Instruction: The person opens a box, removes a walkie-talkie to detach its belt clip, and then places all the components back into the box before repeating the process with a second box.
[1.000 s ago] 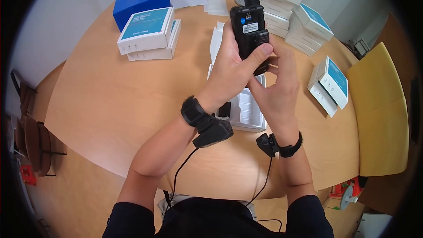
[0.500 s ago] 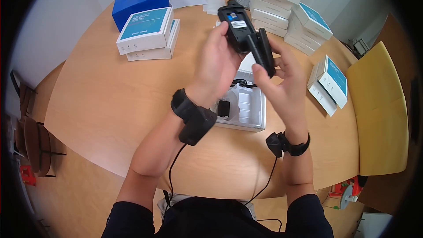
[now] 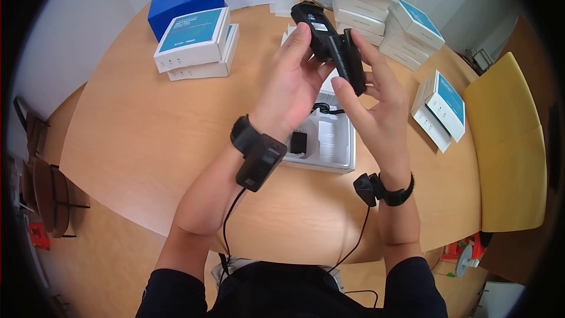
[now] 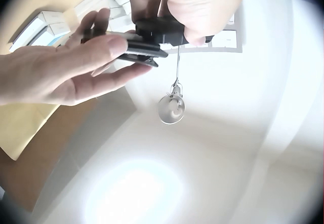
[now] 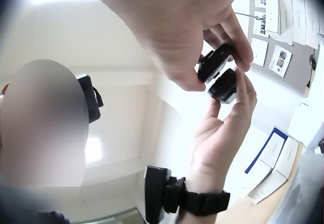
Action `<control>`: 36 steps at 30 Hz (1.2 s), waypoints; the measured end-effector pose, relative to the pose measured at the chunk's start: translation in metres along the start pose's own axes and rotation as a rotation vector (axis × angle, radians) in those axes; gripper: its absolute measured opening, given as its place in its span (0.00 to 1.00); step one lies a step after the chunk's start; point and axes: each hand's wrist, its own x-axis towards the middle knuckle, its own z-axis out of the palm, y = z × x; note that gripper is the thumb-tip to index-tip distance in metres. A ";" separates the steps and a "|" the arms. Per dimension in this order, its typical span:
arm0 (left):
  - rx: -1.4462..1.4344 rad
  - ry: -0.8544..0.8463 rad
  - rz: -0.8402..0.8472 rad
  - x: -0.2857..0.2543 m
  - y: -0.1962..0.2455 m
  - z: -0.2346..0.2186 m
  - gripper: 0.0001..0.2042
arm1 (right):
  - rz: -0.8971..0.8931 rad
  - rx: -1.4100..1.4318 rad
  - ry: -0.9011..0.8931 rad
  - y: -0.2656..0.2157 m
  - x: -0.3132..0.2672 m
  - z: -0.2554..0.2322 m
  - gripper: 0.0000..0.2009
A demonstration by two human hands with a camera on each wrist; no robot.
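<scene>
In the head view my left hand holds a black handheld radio over the table, its back turned up to show a recess with a white label. My right hand grips a black battery pack with a belt clip, thumb on one side and fingers on the other. The pack is angled away from the radio's back, close by its lower end. In the right wrist view, a narrow gap shows between the battery pack and the radio. Below them stands an open white box, partly hidden by my hands.
Inside the box's molded tray lie a black adapter block and a coiled black cable. Stacked white boxes and a blue box stand at left, more boxes at back right. A yellow chair is at right.
The battery pack lay against the radio's back one second ago; now it is tilted off it, held in my right hand. My left hand has shifted slightly left with the radio.
</scene>
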 end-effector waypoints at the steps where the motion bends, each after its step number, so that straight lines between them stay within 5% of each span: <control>1: 0.011 0.013 -0.007 -0.003 -0.002 0.000 0.17 | -0.010 -0.025 -0.003 0.001 -0.001 0.002 0.32; 21: 0.073 -0.033 -0.043 -0.003 -0.005 -0.002 0.17 | -0.088 -0.086 0.024 0.010 -0.004 0.011 0.38; 34: 0.163 -0.081 -0.074 -0.001 -0.005 -0.006 0.27 | -0.078 -0.135 -0.084 0.004 -0.003 0.006 0.43; 36: 0.132 -0.041 -0.067 -0.007 -0.005 0.003 0.22 | -0.069 -0.149 -0.061 0.008 -0.004 0.009 0.44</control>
